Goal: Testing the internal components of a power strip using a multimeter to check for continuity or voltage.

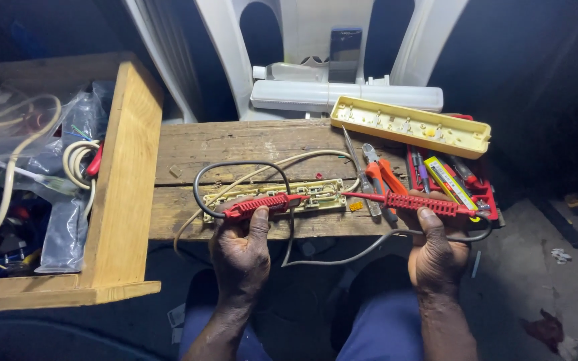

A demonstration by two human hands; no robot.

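Both probes on the socket strip, centre frame.
Wooden box [125, 180] sits at left. My left hand [240, 251] is closed around a red probe [262, 204], tip on the open strip [302, 196] on the plank [235, 144]. My right hand [436, 257] is closed around a second probe [423, 203]; pliers [382, 175] lie just above.

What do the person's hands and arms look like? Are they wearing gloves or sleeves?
No gloves: the left hand and right hand are bare, with smudged, dusty fingers. No rings, watch or bracelets show. Both forearms are bare too, with no sleeve in view as far as the picture's bottom edge. Below them the person wears blue trousers.
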